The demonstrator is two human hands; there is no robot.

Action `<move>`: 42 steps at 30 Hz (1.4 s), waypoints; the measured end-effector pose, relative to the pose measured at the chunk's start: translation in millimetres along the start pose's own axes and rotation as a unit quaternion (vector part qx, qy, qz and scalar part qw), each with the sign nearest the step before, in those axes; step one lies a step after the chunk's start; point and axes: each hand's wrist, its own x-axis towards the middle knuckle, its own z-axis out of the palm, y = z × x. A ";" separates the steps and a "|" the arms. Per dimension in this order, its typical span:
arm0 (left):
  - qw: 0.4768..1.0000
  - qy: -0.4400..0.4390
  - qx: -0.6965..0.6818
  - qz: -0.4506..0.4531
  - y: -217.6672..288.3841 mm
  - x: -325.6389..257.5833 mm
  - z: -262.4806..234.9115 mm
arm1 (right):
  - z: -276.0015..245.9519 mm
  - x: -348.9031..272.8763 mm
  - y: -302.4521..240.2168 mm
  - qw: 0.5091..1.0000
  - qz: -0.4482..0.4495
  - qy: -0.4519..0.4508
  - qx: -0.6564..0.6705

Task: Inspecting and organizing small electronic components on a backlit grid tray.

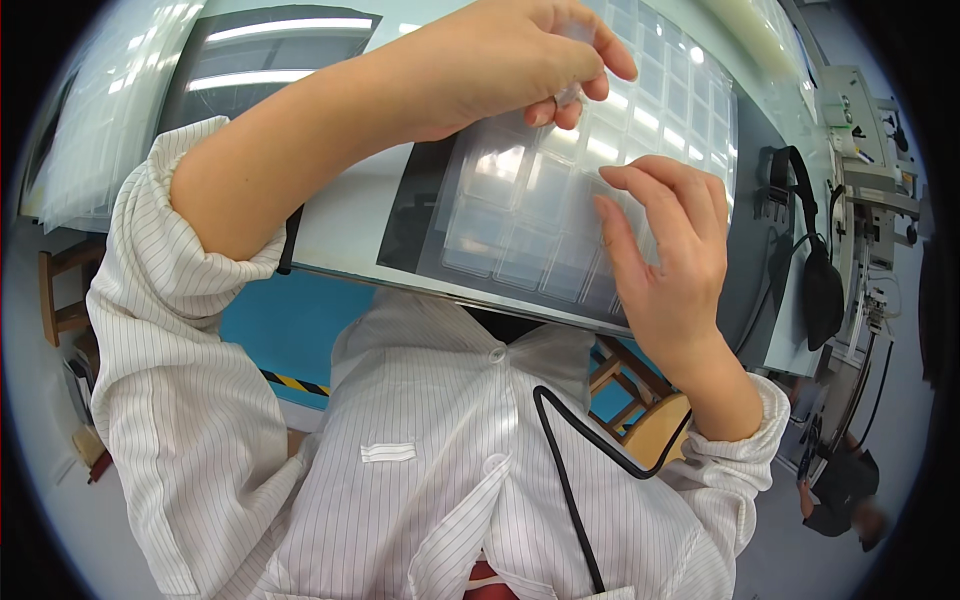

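A clear plastic tray [492, 232] with rows of rectangular pockets lies on the table in front of me. Above its left part, my left hand [545, 62] is closed round a small clear plastic piece [569, 94], most of it hidden by the fingers. Over the right part of the tray hovers my right hand [672, 235], its thumb and index finger apart and nothing between them. Whether its fingertips touch the tray I cannot tell. Light glares off many of the pockets.
At the far left sits a stack of clear trays [112, 120]. Beside it lies a dark glossy sheet [265, 60]. A black pouch with a strap [822, 300] rests at the table's right side. A black cable [560, 450] hangs over my coat. Another person [845, 490] is in the right background.
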 end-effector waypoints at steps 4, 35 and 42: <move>1.000 -0.006 0.020 0.006 3.8 -0.4 -0.1 | 3.2 -1.8 4.0 1.000 -0.023 -0.004 0.008; 0.998 0.024 0.049 0.028 6.4 -4.8 -6.1 | 14.6 16.6 -8.4 0.998 -0.052 -0.010 0.027; 0.997 0.029 0.068 0.006 7.6 -7.9 -4.9 | 15.6 18.1 -8.7 0.998 -0.058 -0.015 0.024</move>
